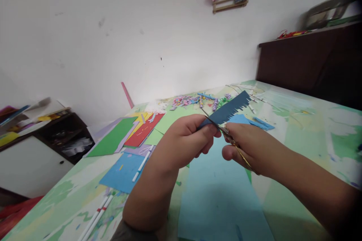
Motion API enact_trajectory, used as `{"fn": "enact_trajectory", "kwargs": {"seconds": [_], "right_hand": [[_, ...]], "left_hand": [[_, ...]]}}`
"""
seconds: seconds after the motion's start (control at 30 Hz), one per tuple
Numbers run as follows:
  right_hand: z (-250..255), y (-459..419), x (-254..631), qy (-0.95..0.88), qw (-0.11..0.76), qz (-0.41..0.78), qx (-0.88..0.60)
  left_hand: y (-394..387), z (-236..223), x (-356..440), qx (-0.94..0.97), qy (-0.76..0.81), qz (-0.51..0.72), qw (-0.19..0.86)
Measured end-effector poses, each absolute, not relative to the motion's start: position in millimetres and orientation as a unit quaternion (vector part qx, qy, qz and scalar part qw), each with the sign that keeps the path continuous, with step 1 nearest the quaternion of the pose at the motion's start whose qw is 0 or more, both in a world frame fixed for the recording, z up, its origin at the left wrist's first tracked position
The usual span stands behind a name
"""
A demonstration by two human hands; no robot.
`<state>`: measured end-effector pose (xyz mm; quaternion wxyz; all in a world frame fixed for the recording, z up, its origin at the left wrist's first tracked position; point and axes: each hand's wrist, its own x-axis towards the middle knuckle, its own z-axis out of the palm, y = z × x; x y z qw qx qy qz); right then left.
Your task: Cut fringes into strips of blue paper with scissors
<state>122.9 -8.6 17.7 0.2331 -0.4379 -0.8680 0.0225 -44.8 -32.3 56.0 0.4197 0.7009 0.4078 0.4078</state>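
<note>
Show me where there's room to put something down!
The tablecloth between the right forearm and dark cabinet; also the pale blue sheet below the scissors. Crowded: left of the left hand, coloured sheets and pens; near the wall, paper scraps.

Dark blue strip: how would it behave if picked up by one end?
Probably light: the strip looks paper-thin. Likely fairly stiff: it juts out straight from the left hand. Its narrow cut teeth may bend easily.

Left hand: dark blue strip | Right hand: scissors
</note>
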Motion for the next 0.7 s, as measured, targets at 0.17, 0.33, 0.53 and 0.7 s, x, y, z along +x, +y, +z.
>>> {"fn": "enact_trajectory", "kwargs": {"seconds": [0.17, 0.33, 0.53, 0.7], "right_hand": [[16.4, -7.6, 125.0, -0.873, 0.253, 0.05, -0.414], [13.5, -4.8, 129.0, -0.877, 0.281, 0.079, -0.382], [13.8, -3.5, 130.6, -0.88, 0.249, 0.082, -0.396], [14.3, -4.6, 130.5, -0.88, 0.253, 0.079, -0.395]], "left_hand": [[-28.4, 53.7, -46.0, 0.695, 0.371, 0.413, 0.457], [-28.8, 56.2, -44.4, 0.722, 0.41, 0.414, 0.373], [-27.0, 52.9, -42.3, 0.765, 0.435, 0.417, 0.228], [-25.2, 49.1, -41.6, 0.792, 0.428, 0.395, 0.185]]}}
